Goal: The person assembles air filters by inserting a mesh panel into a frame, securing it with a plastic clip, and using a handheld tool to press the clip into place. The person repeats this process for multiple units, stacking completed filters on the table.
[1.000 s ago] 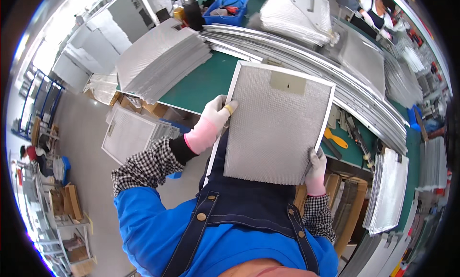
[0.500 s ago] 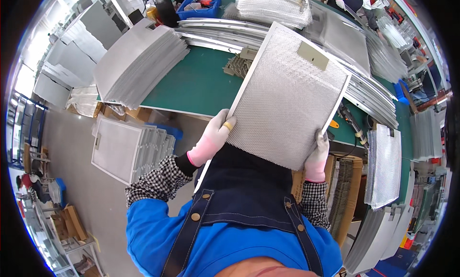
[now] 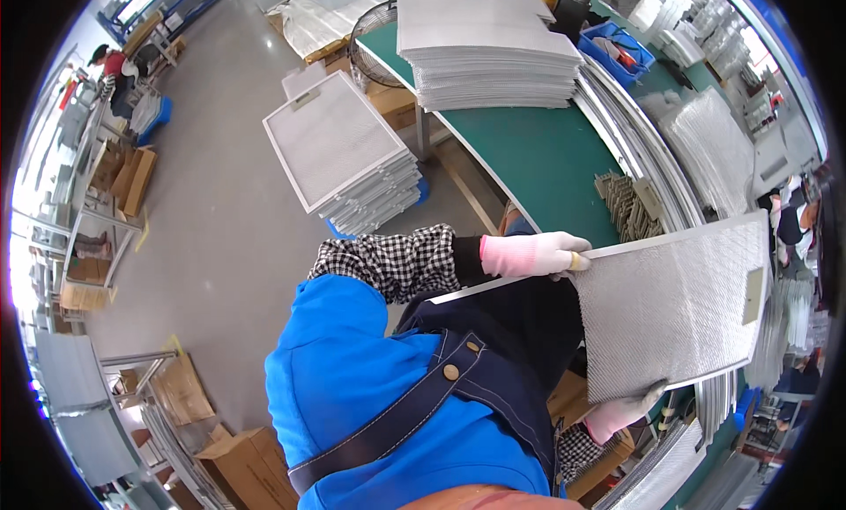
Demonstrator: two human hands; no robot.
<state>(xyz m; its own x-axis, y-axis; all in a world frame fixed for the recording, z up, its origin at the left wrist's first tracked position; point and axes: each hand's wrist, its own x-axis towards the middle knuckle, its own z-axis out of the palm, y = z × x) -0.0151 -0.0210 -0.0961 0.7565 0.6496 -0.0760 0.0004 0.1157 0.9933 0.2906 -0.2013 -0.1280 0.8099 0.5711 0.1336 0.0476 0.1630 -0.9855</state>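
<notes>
Both of my hands, in white and pink gloves, grip a silver metal mesh panel (image 3: pixel 674 307) with a thin white frame. My left hand (image 3: pixel 538 254) is closed on one long side, and a bare length of the white frame rail (image 3: pixel 480 290) runs past it toward my apron. On the opposite side my right hand (image 3: pixel 621 413) pinches the edge, its fingers partly hidden by the panel. Near the panel's far end shows a greyish-beige plate (image 3: pixel 753 296). The mesh does not reach the rail's near end.
On the green table (image 3: pixel 538 166) stand a tall stack of mesh sheets (image 3: pixel 485 56), long white frame strips (image 3: pixel 648 148), a heap of small metal parts (image 3: pixel 627 206) and a blue bin (image 3: pixel 621 47). Left of it, framed panels (image 3: pixel 330 140) are piled low, near a fan (image 3: pixel 374 47).
The view has swung left, so the table and stacks now lie further right and the floor fills more of the left. Both hands keep hold of the panel, which now points rightward.
</notes>
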